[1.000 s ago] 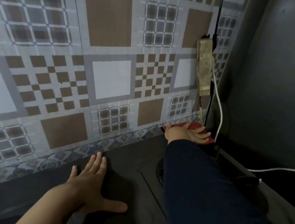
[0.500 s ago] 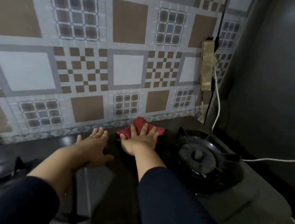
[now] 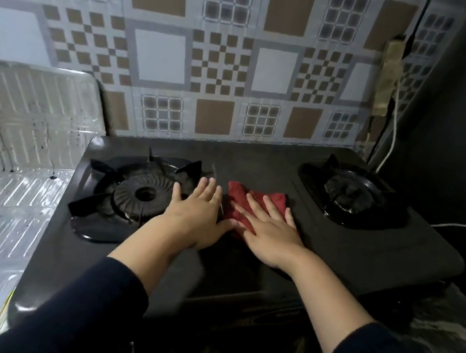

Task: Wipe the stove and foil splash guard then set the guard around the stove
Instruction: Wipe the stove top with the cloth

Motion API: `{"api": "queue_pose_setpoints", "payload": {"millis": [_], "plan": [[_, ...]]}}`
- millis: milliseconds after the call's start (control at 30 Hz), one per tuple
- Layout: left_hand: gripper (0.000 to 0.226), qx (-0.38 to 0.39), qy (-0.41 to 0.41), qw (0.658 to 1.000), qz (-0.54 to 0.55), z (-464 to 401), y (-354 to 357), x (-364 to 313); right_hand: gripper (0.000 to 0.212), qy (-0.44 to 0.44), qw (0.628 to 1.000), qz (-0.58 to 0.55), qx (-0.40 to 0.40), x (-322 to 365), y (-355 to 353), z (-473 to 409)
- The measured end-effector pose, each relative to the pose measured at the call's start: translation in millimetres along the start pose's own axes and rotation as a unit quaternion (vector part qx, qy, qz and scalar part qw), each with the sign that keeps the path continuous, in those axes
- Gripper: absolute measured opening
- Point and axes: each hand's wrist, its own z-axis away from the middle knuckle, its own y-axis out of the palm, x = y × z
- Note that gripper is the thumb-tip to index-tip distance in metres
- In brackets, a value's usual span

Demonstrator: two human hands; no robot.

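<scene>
- The black stove [image 3: 338, 240] sits in the middle of the view, with one burner at 9 o'clock [image 3: 142, 193] and another at 2 o'clock [image 3: 349, 192].
- The right hand [image 3: 267, 231] lies flat with its fingers spread, pressing a red cloth [image 3: 254, 204] onto the stove top between the two burners.
- The left hand [image 3: 199, 214] is flat and loose too. It holds nothing and rests on the stove just beside the cloth, touching the edge of the 9 o'clock burner.
- The foil splash guard [image 3: 14, 146] stands off to the side at 9 o'clock, partly folded, touching the stove's left edge. It has dark spots on it, so it looks not wiped yet.
- The stove wipe seems to be underway. Left to do, it seems: finish the stove, wipe the guard, then stand the guard around the stove.
</scene>
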Motion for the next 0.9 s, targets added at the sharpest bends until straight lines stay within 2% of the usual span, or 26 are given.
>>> {"api": "queue_pose_setpoints", "payload": {"millis": [200,267,333,467,567,667,767,900], "plan": [[0.076,-0.050,-0.031,0.998,0.014,52,21,9,0.051,-0.078,0.995,-0.005,-0.058,35,23,57],[0.073,-0.068,-0.051,0.996,0.028,68,24,20,0.062,-0.114,0.992,0.006,-0.061,53,29,62],[0.071,-0.096,-0.079,0.991,0.048,86,25,37,0.075,-0.164,0.984,0.012,-0.065,72,34,63],[0.069,-0.122,-0.161,0.976,0.077,131,35,74,0.075,-0.269,0.962,0.009,-0.052,115,45,61],[0.067,-0.129,-0.243,0.954,0.117,171,44,95,0.069,-0.340,0.938,0.009,-0.059,157,57,53],[0.069,-0.151,-0.329,0.925,0.113,217,54,117,0.053,-0.381,0.923,-0.011,-0.061,200,61,37],[0.083,-0.154,-0.408,0.891,0.129,262,73,141,0.048,-0.406,0.911,-0.028,-0.058,238,61,26],[0.082,-0.107,-0.484,0.854,0.159,301,116,165,0.048,-0.464,0.884,0.019,-0.056,281,72,27]]}}
